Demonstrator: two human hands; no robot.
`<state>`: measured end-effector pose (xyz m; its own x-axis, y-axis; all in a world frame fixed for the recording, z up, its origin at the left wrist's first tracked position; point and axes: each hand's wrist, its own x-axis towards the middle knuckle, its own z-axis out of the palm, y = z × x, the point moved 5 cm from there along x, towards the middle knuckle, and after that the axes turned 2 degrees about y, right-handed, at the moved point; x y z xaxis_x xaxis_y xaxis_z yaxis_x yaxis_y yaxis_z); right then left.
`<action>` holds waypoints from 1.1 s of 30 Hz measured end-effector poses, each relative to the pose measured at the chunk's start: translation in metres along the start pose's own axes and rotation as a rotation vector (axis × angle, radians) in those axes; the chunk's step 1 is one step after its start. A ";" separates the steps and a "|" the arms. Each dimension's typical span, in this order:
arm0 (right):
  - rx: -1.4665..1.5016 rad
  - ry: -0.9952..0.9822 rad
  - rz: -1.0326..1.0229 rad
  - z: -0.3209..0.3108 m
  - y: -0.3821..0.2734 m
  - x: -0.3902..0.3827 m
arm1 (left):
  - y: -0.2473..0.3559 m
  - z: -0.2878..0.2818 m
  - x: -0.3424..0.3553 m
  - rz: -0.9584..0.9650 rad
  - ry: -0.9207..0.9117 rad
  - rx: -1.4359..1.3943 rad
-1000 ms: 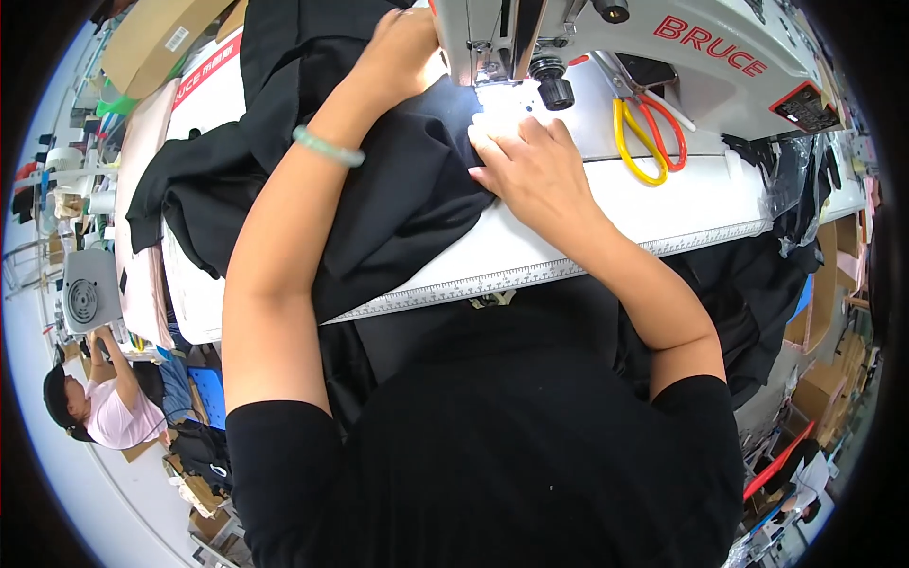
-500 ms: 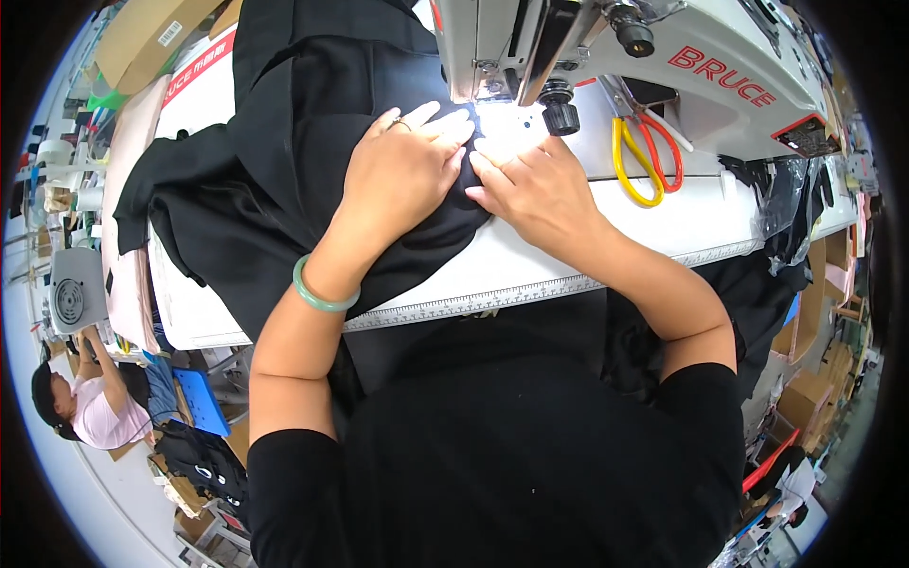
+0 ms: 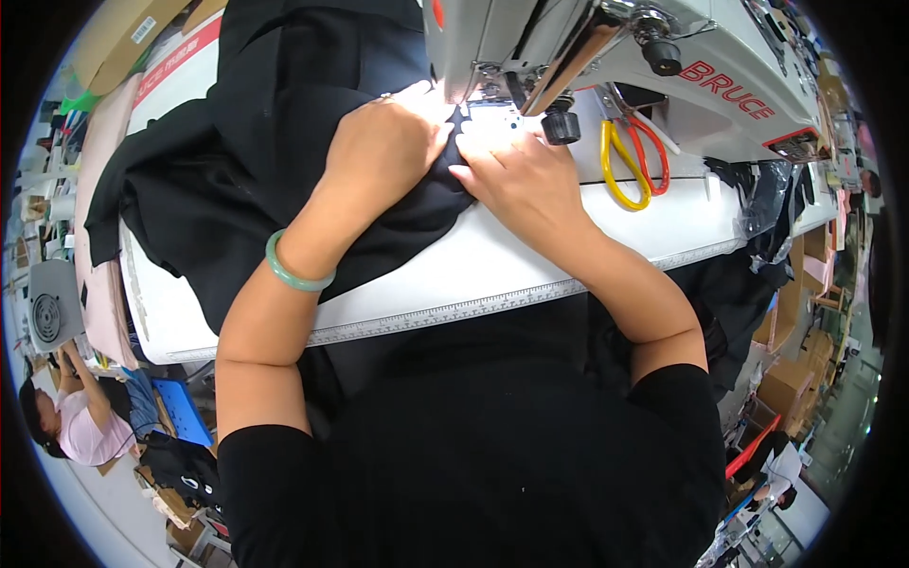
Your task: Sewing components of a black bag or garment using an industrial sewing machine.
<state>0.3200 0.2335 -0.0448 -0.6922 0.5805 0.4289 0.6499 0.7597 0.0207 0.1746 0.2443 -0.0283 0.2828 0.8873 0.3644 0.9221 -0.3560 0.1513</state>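
Black fabric [image 3: 265, 123] lies bunched over the left of the white sewing table, one edge running under the lit needle area of a sewing machine [image 3: 587, 57]. My left hand [image 3: 383, 142] rests flat on this fabric with its fingers stretched toward the needle; glare washes out their tips. A green bangle [image 3: 298, 276] circles that wrist. Just right of it, my right hand [image 3: 521, 175] has its thumb and forefinger closed at the fabric's edge beside the presser foot. Its other fingers are bent on the machine bed and partly lost in the bright light.
Scissors [image 3: 625, 166] with yellow and red handles lie right of my right hand. A measuring tape strip [image 3: 454, 310] runs along the table's near edge. Clear plastic and dark cloth [image 3: 767, 213] sit at the right end. A cardboard box [image 3: 123, 43] stands far left; a person [image 3: 85, 417] sits left.
Both hands have shifted slightly away from me, closer to the needle, with the fabric under them. The whole view has turned a little.
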 end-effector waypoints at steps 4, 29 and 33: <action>0.040 0.057 -0.014 -0.004 -0.001 0.004 | -0.003 -0.001 -0.002 -0.004 -0.006 0.017; 0.064 0.222 -0.074 -0.012 -0.006 0.004 | -0.018 0.008 0.004 -0.011 -0.068 0.042; 0.075 0.207 -0.051 -0.008 -0.002 0.006 | -0.020 0.007 0.007 -0.060 -0.019 -0.050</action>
<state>0.3172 0.2333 -0.0351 -0.6395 0.4743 0.6050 0.5852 0.8107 -0.0169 0.1594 0.2598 -0.0350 0.2330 0.9126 0.3360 0.9234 -0.3160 0.2179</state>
